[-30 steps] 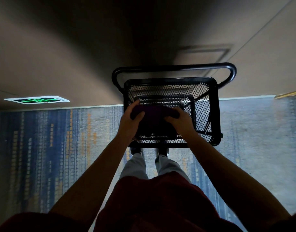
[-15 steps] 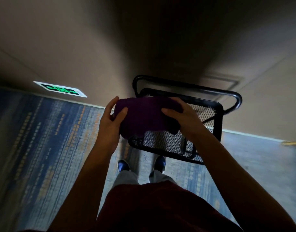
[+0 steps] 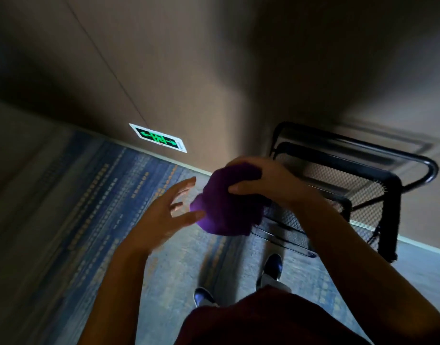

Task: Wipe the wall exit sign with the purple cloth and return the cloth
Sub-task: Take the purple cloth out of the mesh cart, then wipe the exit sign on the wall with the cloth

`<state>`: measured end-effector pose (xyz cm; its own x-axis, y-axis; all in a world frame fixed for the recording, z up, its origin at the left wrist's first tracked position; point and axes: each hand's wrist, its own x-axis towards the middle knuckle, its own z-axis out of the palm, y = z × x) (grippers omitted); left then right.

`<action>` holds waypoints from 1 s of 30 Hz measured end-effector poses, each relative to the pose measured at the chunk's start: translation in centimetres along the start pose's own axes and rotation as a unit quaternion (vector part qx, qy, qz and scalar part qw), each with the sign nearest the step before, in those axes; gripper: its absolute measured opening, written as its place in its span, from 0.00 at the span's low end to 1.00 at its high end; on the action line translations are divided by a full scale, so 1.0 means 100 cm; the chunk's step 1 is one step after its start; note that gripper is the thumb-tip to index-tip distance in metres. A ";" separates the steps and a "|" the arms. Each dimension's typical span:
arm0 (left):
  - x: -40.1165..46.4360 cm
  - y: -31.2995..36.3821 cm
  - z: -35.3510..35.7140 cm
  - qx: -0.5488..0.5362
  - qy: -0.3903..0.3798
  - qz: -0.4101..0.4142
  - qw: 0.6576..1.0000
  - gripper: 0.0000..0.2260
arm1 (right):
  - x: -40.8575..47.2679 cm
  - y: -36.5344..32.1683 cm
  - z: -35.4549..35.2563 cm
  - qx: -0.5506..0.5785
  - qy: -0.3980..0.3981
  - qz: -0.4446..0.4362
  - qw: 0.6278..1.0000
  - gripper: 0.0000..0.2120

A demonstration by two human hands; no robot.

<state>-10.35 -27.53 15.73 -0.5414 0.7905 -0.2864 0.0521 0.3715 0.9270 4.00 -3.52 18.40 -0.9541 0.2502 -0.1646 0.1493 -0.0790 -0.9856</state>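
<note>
From the head view, the right hand (image 3: 266, 185) pinches the bunched purple cloth (image 3: 226, 207) with thumb and fingers. The left hand (image 3: 169, 215) is spread wide, just beside it. The exit sign (image 3: 158, 138) glows low on the far wall, left of the black mesh cart (image 3: 388, 195). Bend down and wipe it flat and softly.

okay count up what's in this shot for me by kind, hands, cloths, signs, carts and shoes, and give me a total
Hands: 2, the left hand open and the right hand gripping
Purple cloth: 1
Exit sign low on the wall: 1
Black mesh cart: 1
Shoes: 2, the left shoe and the right shoe
Total: 7
</note>
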 end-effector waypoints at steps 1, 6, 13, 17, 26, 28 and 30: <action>-0.012 0.001 -0.014 0.011 -0.003 0.010 1.000 0.29 | 0.004 -0.005 0.019 -0.031 -0.020 -0.005 0.999 0.17; -0.062 -0.002 -0.072 -0.033 0.002 0.038 0.999 0.16 | 0.027 -0.025 0.113 -0.056 -0.083 -0.035 0.994 0.18; -0.101 -0.024 -0.135 -0.071 0.113 0.041 0.990 0.02 | 0.067 -0.036 0.196 -0.030 -0.059 -0.052 0.996 0.20; -0.099 -0.040 -0.170 -0.098 0.210 0.039 0.972 0.03 | 0.106 -0.032 0.231 -0.042 0.007 -0.048 0.998 0.27; -0.030 -0.056 -0.289 -0.052 0.280 0.051 0.957 0.04 | 0.199 -0.018 0.290 -0.151 0.119 -0.114 0.975 0.23; -0.013 -0.054 -0.319 -0.073 0.280 0.054 0.956 0.05 | 0.234 -0.020 0.308 -0.131 0.130 -0.094 0.978 0.19; -0.001 -0.055 -0.346 -0.132 0.277 0.053 0.950 0.04 | 0.269 -0.027 0.326 -0.107 0.106 -0.049 0.987 0.14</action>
<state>-39.67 -46.51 19.01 -0.9077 0.4112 -0.0836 -0.0410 0.1113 0.9929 -30.52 -28.05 17.90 -0.8946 0.4442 -0.0491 0.1311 0.1558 -0.9790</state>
